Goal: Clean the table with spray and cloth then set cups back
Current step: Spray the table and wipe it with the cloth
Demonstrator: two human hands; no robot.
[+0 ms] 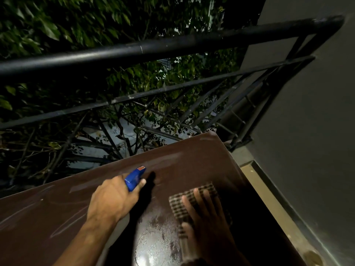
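A dark brown table (pixel 192 166) fills the lower half of the frame, its far edge running from the left side up to a corner at centre right. In the lower middle of the frame the left hand (pixel 113 198) curls round a blue spray bottle (pixel 134 178), of which only the spray head shows above the fist; one fingertip lies under the head at the trigger side, and the nozzle, with a small red and white mark on top, points toward the upper right across the tabletop. To the right of it, in the lower right of the frame, the right hand (pixel 209 223) lies flat with its fingers spread on a folded checked cloth (pixel 192 200), pressing it onto the table. Between the two forearms, at the bottom centre, the tabletop carries a wet, speckled patch (pixel 155 239) that catches a bright glare. Beyond the table a black metal railing (pixel 153 48) crosses the upper frame, with green leaves (pixel 48 25) behind it at upper left. A grey wall (pixel 307 112) takes the right side.
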